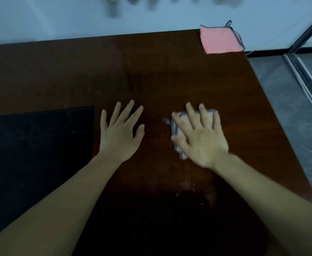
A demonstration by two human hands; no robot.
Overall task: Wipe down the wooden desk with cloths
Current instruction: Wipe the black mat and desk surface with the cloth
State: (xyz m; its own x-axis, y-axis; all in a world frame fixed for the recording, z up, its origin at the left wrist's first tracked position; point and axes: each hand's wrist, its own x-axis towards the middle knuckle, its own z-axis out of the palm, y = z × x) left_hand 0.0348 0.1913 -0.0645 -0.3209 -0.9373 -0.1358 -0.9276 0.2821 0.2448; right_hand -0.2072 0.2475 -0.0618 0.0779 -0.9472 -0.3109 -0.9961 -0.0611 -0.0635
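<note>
The dark brown wooden desk (170, 76) fills most of the view. My right hand (199, 139) lies flat with spread fingers on a small beige cloth with a grey border (176, 126), pressing it onto the desk right of centre. My left hand (120, 132) rests flat on the bare wood beside it, fingers apart, holding nothing. A pink cloth with a grey border and loop (220, 38) lies at the desk's far right corner, partly over the edge. Pale crumbs and a smudge (186, 184) mark the wood near my right forearm.
A flat black mat (37, 145) covers the desk's left part, just left of my left hand. The desk's right edge (281, 130) drops to a grey floor (288, 108). A glass panel with a metal frame (306, 74) stands at the far right. A pale wall lies behind.
</note>
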